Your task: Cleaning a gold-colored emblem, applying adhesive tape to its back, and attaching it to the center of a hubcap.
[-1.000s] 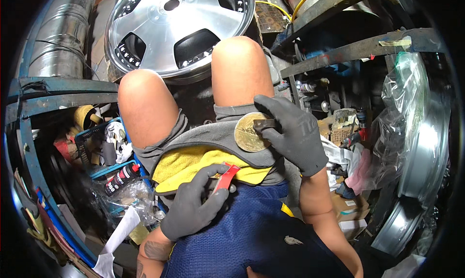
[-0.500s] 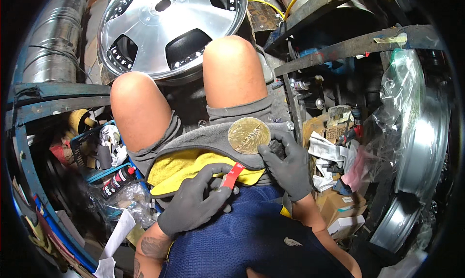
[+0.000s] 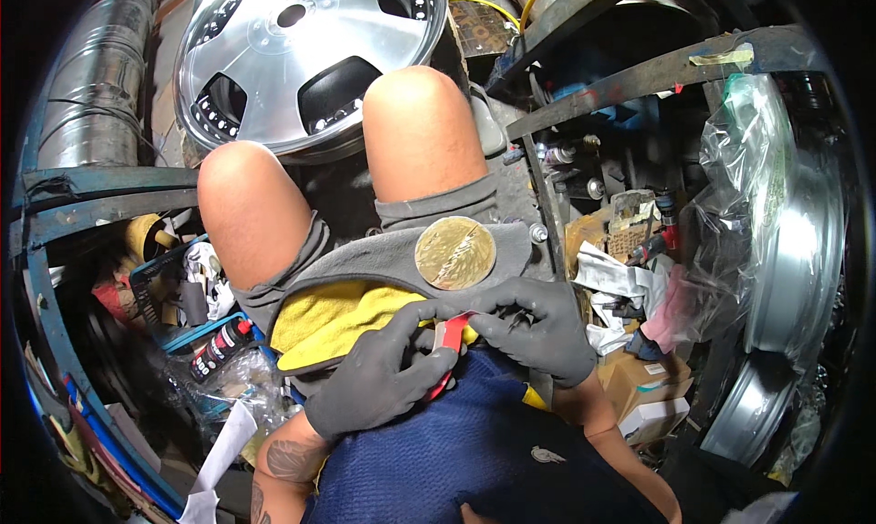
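While your left hand [image 3: 374, 383] grasps the red strip [image 3: 451, 335] and your right hand [image 3: 545, 328] seemingly pinches its end, gold disc [image 3: 455, 253] just beyond your fingers, you're likely working the strip two-handed, steady pinch needed next.

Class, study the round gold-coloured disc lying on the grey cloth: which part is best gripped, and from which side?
Probably the right rim of the gold-coloured disc, pinched by the right hand coming from the right. The broad face is turned up, offering little to pinch, whereas that edge lies uncovered on the grey cloth, with the right hand close by. Its thickness is hard to judge.
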